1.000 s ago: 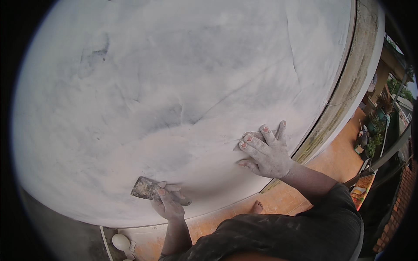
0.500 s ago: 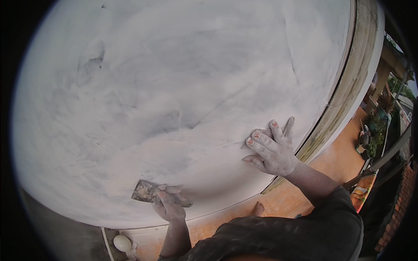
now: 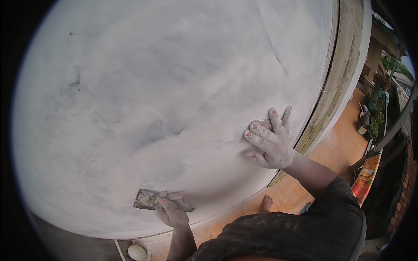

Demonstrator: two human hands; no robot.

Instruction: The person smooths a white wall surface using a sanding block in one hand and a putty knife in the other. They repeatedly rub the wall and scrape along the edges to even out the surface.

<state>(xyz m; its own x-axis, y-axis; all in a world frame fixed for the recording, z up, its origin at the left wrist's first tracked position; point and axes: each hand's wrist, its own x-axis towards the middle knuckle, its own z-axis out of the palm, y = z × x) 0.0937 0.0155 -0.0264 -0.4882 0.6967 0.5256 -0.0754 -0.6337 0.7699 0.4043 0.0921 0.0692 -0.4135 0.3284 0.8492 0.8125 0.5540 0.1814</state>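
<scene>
Jutting from curled left fingers (image 3: pixel 170 207) is a gripped scraper (image 3: pixel 147 199); right fingers (image 3: pixel 263 134) hold a flat tool (image 3: pixel 265 125) beneath.

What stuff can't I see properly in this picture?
All in the head view:
Grey flat piece: mostly hidden under the right hand.
Scraper: its handle is partly covered by the fingers of the left hand.
Turquoise thing: partly hidden by the dark shirt, so I can't tell what it is.
Things beside the plants: too small to name.
</scene>
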